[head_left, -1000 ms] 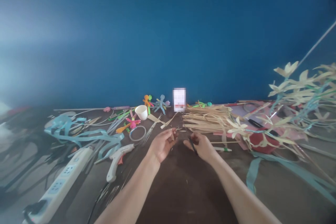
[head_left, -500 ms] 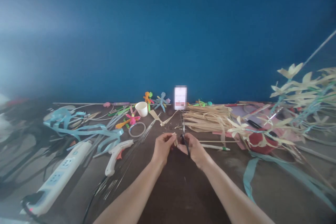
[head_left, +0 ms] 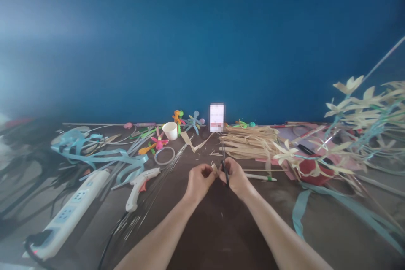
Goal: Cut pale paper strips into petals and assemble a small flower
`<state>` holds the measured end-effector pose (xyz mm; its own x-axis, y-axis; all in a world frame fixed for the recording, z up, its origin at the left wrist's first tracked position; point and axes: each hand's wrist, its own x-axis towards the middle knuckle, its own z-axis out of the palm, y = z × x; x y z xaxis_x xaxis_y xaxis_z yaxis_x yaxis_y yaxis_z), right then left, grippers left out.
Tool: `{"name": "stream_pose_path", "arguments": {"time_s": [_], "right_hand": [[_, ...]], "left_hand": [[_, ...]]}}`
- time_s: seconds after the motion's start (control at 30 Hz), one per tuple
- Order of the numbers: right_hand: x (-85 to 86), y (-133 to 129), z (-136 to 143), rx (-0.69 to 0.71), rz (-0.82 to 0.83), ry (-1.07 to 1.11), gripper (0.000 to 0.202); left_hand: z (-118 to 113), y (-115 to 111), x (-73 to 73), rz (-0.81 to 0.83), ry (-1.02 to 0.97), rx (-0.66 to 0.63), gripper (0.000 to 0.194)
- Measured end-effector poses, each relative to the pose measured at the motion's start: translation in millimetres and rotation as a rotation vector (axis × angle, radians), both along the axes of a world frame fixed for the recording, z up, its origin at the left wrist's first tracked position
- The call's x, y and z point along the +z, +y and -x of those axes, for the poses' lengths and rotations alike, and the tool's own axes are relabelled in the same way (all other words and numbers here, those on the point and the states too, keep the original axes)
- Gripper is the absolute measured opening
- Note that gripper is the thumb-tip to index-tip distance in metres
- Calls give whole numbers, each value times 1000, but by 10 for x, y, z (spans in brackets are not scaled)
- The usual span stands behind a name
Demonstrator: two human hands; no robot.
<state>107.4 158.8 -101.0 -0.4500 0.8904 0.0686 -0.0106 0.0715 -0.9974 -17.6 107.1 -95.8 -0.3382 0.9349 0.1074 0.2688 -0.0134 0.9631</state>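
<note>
Near the middle of the dark table, my left hand [head_left: 199, 181] pinches a small pale piece of dried husk or leaf [head_left: 214, 169] between thumb and fingertips. Close beside it, my right hand [head_left: 236, 178] is closed around a pair of black-handled scissors [head_left: 225, 172], their blades pointing away from me toward the wall. The fingertips of both hands almost meet at the pale piece. Just beyond them lies a pile of long tan strips [head_left: 249, 143], with small scraps scattered to its left.
On the left lie a white glue gun [head_left: 139, 187], a power strip [head_left: 71, 213], thin wires [head_left: 161, 173], blue ribbon [head_left: 107, 152] and a tape ring [head_left: 164, 156]. A white cup [head_left: 170, 131] and a lit screen [head_left: 217, 117] stand behind. Pale flowers [head_left: 349, 86] rise at right.
The pale piece has tilted between my left fingers, and that hand's knuckles have rolled. My right hand has turned slightly, with the scissors still in it.
</note>
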Motion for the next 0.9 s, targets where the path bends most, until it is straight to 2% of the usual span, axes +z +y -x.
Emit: {"name": "stream_pose_path", "arguments": {"time_s": [0.07, 0.1, 0.23, 0.33, 0.43, 0.57, 0.73, 0.9], "right_hand": [[10, 7, -8, -7, -5, -25, 21], [17, 13, -19, -19, -14, -50, 20], [60, 23, -96, -23, -92, -217, 22], [105, 1, -154, 50, -193, -400, 28], [147, -30, -186, 67, -290, -552, 35], [198, -51, -205, 54, -336, -651, 37], [232, -40, -226, 63, -354, -671, 37], [197, -4, -245, 106, -348, -655, 38]], "left_hand": [[-5, 8, -12, -10, 7, 30, 14], [2, 18, -18, 12, -53, 28, 14], [116, 73, -27, 96, -466, 32, 19], [231, 91, 3, 59, -646, 79, 21], [277, 83, 50, 30, -683, 99, 21], [256, 70, 95, 16, -673, 122, 23], [262, 73, 84, 30, -663, 96, 20], [282, 78, 64, 29, -644, 53, 19]]}}
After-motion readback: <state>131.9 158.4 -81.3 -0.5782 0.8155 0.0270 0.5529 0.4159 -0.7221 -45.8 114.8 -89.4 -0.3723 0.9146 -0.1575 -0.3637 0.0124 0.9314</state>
